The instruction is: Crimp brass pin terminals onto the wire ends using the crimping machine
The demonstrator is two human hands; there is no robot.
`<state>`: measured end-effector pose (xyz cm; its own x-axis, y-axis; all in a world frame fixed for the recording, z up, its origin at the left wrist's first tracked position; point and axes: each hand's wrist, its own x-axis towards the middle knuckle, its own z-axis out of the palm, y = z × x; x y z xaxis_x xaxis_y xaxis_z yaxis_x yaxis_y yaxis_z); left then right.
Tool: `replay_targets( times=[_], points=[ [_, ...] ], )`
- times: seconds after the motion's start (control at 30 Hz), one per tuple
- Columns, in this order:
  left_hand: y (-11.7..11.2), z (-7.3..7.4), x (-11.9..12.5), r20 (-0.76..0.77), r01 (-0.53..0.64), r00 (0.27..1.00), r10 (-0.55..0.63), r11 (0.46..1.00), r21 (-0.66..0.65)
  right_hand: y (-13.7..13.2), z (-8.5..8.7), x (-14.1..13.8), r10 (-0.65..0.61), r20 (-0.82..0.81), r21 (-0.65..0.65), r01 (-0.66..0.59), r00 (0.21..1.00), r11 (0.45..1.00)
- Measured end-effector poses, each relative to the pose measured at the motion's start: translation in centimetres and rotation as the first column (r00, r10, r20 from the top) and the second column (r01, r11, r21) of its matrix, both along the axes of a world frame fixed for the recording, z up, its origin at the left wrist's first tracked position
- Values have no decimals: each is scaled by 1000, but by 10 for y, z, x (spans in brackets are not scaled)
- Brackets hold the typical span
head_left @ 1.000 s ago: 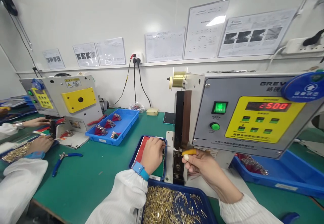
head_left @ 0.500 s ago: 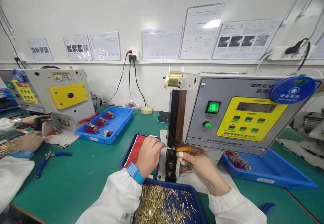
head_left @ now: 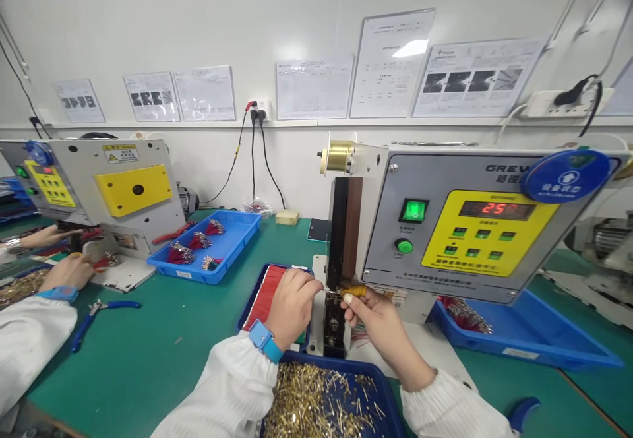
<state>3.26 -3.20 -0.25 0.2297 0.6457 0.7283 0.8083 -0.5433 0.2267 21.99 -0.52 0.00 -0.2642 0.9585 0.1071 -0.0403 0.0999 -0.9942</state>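
"Both hands are up at the machine, left hand (head_left: 294,306) and right hand (head_left: 373,322) almost meeting. On the left I see thumb and fingertips pinched on a thin strand (head_left: 327,290); it reaches the gap just beneath an upright black block (head_left: 339,227)."

"And the right?"

"Thumb and fingertips drawn together beside that same gap, with a yellow cover (head_left: 356,291) over one finger. Whatever lies between those tips is too small for me; I can't tell whether they grip anything."

"What are they working at?"

"A grey-fronted machine (head_left: 487,227) with a yellow control panel (head_left: 479,243) and lit red digits, standing on a green tabletop (head_left: 148,345). Below the block, between the hands, is a low black metal fixture (head_left: 334,326)."

"Anything by the left hand?"

"Under it, a dark blue tray (head_left: 253,299) of red wires (head_left: 264,296) laid side by side, white along their left edge. Nearer me, a second dark blue tray (head_left: 353,364) holds loose gold-coloured pins (head_left: 304,402)."

"Further out?"

"Beyond the right hand, a bright blue tray (head_left: 534,339) with bundled red wires (head_left: 462,316). Far left, I see a co-worker's hand (head_left: 74,271) above a blue wristband, blue-handled pliers (head_left: 97,306) lying near that sleeve."
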Motion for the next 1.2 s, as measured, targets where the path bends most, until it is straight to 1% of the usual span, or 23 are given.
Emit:
replay_targets(
  times=[0.13,0.23,0.43,0.67,0.87,1.1,1.2],
  points=[
    [1,-1,0,10,18,1000,-18,999,30,-1,-3,-3,-57,-19,1,57,998,998],
    [2,-2,0,7,23,1000,-24,998,52,-1,-3,-5,-76,-24,-5,76,997,997],
    [2,-3,0,-10,36,999,-35,998,53,-3,0,-4,-57,-20,0,57,998,998],
    [2,-3,0,-6,41,999,-41,998,55,-2,-1,-3,-48,1,11,48,999,999],
    [2,-4,0,-8,39,999,-38,997,65,-2,-1,-4,-47,-15,2,47,999,999],
    [0,0,2,21,15,1000,-18,988,154,-3,-1,-4,-52,-36,-6,52,998,999],
    [-1,0,3,23,23,999,-27,987,158,-3,-2,-6,-91,-37,-5,91,995,996]
  ],
)
